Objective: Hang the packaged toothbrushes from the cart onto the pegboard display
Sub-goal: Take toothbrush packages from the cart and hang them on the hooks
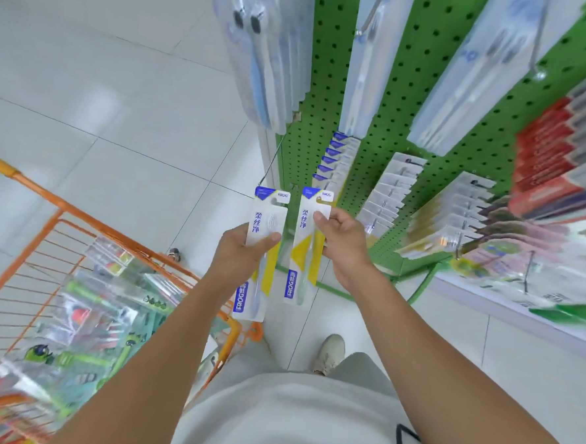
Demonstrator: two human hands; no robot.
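My left hand (240,253) grips a white, yellow and blue toothbrush pack (267,220), held upright. My right hand (343,240) pinches a second, matching toothbrush pack (305,253) just to its right. Both packs hang in the air in front of the green pegboard (393,125). A row of the same blue-topped packs (336,159) hangs on a peg just beyond the right-hand pack. The orange wire cart (38,206) at lower left holds several more packaged toothbrushes (83,319).
Long clear packs (271,55) hang from upper hooks, close above my hands. More white packs (389,190) and red boxes (546,155) fill the pegs to the right. A bare hook (271,162) sticks out at the pegboard's left edge. My shoe (328,352) stands on the white tiled floor.
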